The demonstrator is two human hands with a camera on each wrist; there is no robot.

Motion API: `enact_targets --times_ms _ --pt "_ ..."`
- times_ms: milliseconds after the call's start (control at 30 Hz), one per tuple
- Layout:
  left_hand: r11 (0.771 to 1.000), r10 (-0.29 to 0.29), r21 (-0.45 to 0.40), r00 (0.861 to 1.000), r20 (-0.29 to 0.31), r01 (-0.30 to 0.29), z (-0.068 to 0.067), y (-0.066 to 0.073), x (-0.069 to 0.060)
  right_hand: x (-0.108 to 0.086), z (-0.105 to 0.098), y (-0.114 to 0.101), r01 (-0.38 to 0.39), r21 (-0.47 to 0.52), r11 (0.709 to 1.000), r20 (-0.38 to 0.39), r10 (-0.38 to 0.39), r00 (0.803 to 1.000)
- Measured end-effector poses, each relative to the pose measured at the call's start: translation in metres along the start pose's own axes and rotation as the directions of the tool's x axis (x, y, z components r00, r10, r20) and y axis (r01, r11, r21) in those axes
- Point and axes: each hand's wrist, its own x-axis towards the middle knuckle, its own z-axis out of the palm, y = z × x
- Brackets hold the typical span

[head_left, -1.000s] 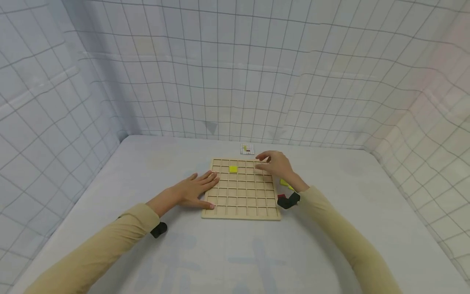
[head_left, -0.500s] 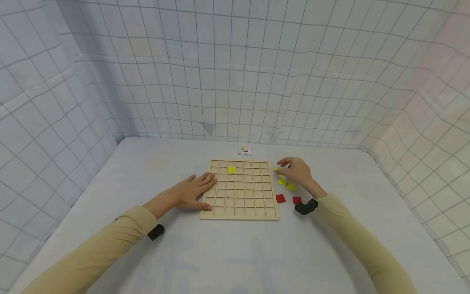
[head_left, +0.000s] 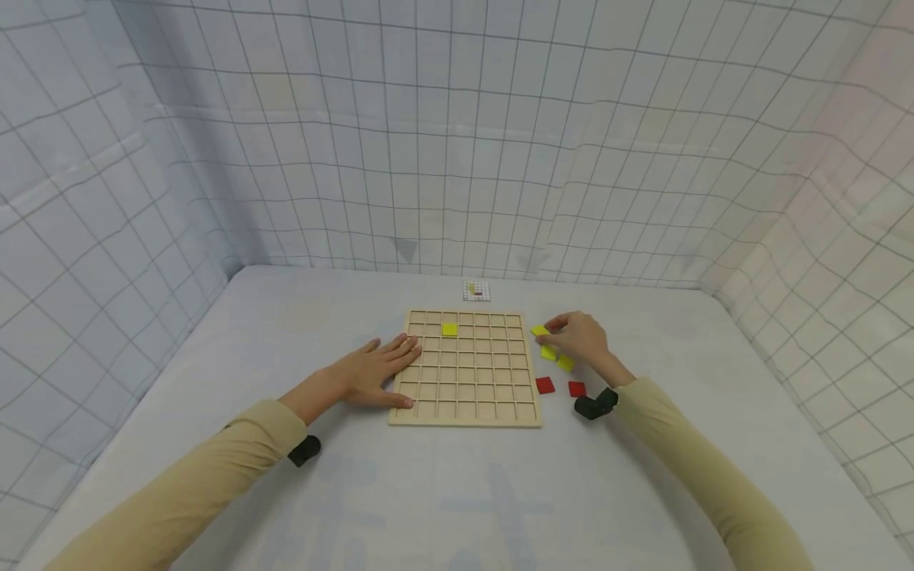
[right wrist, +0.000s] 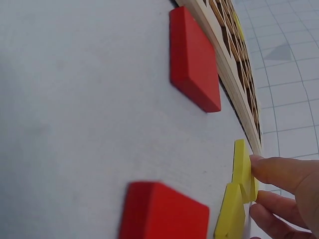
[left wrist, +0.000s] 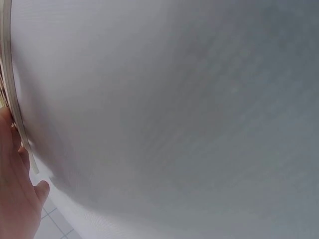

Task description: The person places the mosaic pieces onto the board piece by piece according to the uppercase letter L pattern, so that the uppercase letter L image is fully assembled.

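Note:
My left hand [head_left: 371,373] lies flat with spread fingers across the left edge of the wooden grid board [head_left: 464,423]; in the left wrist view that hand [left wrist: 20,184] is beside the board's edge. One yellow tile [head_left: 449,330] sits in an upper compartment. Right of the board, my right hand [head_left: 580,337] has its thumb and fingertips around the farthest loose yellow tile [head_left: 539,330], which lies on the table and is partly covered. Two other yellow tiles, one under the hand [head_left: 547,353] and one closer [head_left: 565,362], lie near it. In the right wrist view the thumb [right wrist: 279,172] overlaps the yellow tiles [right wrist: 241,162].
Two red tiles, one by the board's right edge [head_left: 545,385] and one farther right [head_left: 577,388], lie on the white table. A small printed grid card [head_left: 476,291] is behind the board. Dark wrist devices show at the left wrist [head_left: 305,450] and right wrist [head_left: 596,404].
My right hand has moved right from over the board to the loose yellow tiles, then slightly lower and closer around the farthest one. The left hand has stayed on the board.

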Motion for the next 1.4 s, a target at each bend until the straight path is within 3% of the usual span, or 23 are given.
enact_targets --times_ms 633,967,1400 --pt "1.0 -0.011 -0.008 1.0 0.011 0.011 -0.001 0.001 -0.001 0.003 0.003 -0.003 -0.006 0.013 1.0 -0.011 0.006 1.0" --pt "1.0 -0.01 -0.005 1.0 0.007 0.01 -0.001 0.0 -0.002 0.002 0.0 -0.02 0.081 0.053 0.995 -0.061 -0.078 0.995" --pt "1.0 0.004 -0.014 1.0 0.003 -0.004 -0.004 0.003 -0.004 0.009 0.011 -0.053 0.184 0.064 0.981 -0.039 -0.182 0.983"
